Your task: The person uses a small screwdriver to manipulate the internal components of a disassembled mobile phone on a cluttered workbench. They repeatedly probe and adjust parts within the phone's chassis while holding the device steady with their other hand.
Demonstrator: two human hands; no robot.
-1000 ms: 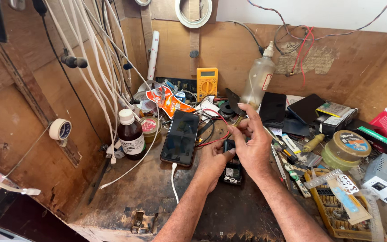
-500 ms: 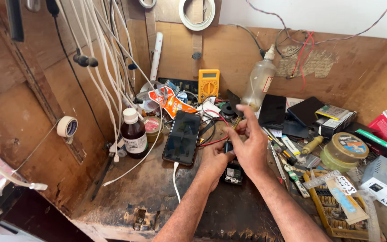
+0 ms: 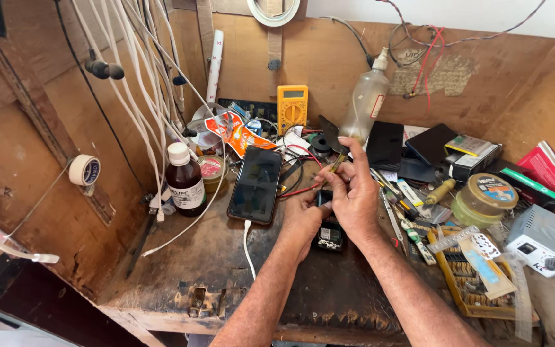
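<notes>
Small black device (image 3: 329, 236) under both hands; right hand (image 3: 354, 193) pinches a probe (image 3: 336, 162).

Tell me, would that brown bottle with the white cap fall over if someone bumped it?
Probably yes. The brown bottle stands upright, taller than it is wide, so a knock near its cap could tip it. It looks like glass, so likely breakable. White cables hang close beside it and might snag it.

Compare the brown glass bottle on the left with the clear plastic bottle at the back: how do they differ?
The brown bottle is short, dark and opaque-looking with a white screw cap; the clear bottle is taller, see-through and ends in a narrow nozzle. The brown bottle stands upright by the phone; the clear bottle leans back toward the wooden wall. Both carry a label, and neither hand touches them.
</notes>
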